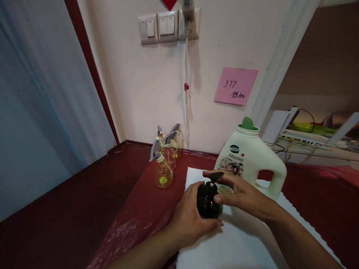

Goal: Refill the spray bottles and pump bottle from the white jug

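A dark green, round pump bottle [206, 203] with a black pump head [215, 176] stands upright over a white sheet [238, 239]. My left hand [188, 216] wraps round the bottle's body from the left, thumb along its lower front. From the right, my right hand [242, 192] grips it near the neck; the thumb presses on the shoulder and the fingers reach behind the pump head. Just behind is a large pale green jug [249, 149] with a handle and printed label. A green piece [247, 123] sits in its open mouth.
Several clear spray bottles with grey triggers, one a yellowish spray bottle [163, 173], stand left of the sheet on a red plastic-covered table [140, 209]. Behind are a wall with switches [167, 25], a hanging cable [186, 108] and a pink note [236, 86]. A white router [276, 125] stands right.
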Motion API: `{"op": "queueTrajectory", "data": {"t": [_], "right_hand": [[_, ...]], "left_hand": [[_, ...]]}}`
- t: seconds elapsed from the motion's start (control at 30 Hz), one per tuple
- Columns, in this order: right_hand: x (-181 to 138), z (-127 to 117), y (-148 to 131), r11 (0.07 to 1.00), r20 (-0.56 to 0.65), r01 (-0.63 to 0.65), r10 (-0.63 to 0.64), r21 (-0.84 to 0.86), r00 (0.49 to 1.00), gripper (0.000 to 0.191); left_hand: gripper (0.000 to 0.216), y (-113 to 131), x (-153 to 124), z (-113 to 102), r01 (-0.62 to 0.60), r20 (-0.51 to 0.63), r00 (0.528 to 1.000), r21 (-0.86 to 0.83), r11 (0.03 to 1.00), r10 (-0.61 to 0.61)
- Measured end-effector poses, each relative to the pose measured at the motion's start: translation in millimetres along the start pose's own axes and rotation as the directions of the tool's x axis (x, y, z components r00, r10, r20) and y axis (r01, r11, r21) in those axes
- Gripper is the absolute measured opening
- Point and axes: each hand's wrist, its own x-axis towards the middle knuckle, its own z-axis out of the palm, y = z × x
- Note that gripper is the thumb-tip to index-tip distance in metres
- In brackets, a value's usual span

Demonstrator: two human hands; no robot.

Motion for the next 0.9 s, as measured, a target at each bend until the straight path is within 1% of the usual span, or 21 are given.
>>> {"op": "queueTrajectory", "data": {"t": [0.07, 0.13, 0.2, 0.27, 0.37, 0.4, 0.47, 0.53, 0.57, 0.67, 0.77, 0.83, 0.9], "right_hand": [[0, -2, 1, 0.999, 0.018, 0.021, -0.022, 0.042, 1.0, 0.042], [2, 1, 5, 0.997, -0.015, 0.038, -0.037, 0.061, 0.999, 0.041], [5, 5, 9, 0.997, -0.065, 0.046, -0.042, 0.062, 0.997, 0.044], [5, 7, 11, 0.997, -0.077, 0.046, -0.041, 0.063, 0.996, 0.047], [3, 2, 8, 0.996, -0.017, 0.049, -0.048, 0.069, 0.999, 0.058], [2, 0, 7, 0.996, 0.007, 0.055, -0.056, 0.068, 0.998, 0.059], [1, -3, 6, 0.995, 0.025, 0.077, -0.078, 0.058, 0.997, 0.052], [2, -1, 9, 0.994, 0.0, 0.091, -0.091, 0.054, 0.996, 0.044], [3, 1, 11, 0.994, -0.02, 0.092, -0.091, 0.058, 0.996, 0.044], [7, 9, 17, 0.994, -0.067, 0.085, -0.08, 0.073, 0.995, 0.048], [9, 13, 17, 0.996, -0.084, 0.073, -0.068, 0.057, 0.994, 0.049], [9, 12, 14, 0.997, -0.068, 0.057, -0.054, 0.043, 0.996, 0.057], [8, 9, 10, 0.999, -0.024, 0.034, -0.033, 0.03, 0.999, 0.07]], "left_hand": [[0.097, 0, 1, 0, -0.014, 0.001, 1.0, -0.002, 1.0, 0.014], [0.098, -1, 1, 0, -0.027, -0.007, 1.0, 0.0, 1.0, 0.027], [0.096, -1, 1, 0, -0.032, -0.009, 0.999, 0.003, 0.999, 0.033], [0.095, -2, 1, 0, -0.026, -0.008, 1.0, 0.011, 1.0, 0.027], [0.096, -3, 0, 0, -0.007, -0.011, 1.0, 0.019, 1.0, 0.007], [0.096, -3, 0, 0, -0.007, -0.013, 1.0, 0.018, 1.0, 0.007], [0.096, -4, 0, 1, -0.02, -0.012, 1.0, 0.009, 1.0, 0.02], [0.097, -4, -1, 1, -0.03, -0.011, 0.999, 0.003, 1.0, 0.03], [0.097, -3, 0, 1, -0.027, -0.011, 1.0, 0.001, 1.0, 0.027], [0.094, -2, 0, 0, -0.013, -0.006, 1.0, 0.001, 1.0, 0.013], [0.094, -1, 0, -1, -0.008, -0.013, 1.0, 0.016, 1.0, 0.008], [0.094, -1, 0, -2, -0.02, -0.018, 1.0, 0.007, 1.0, 0.02], [0.092, -2, 0, -3, -0.023, -0.012, 1.0, -0.018, 1.0, 0.023]]}}
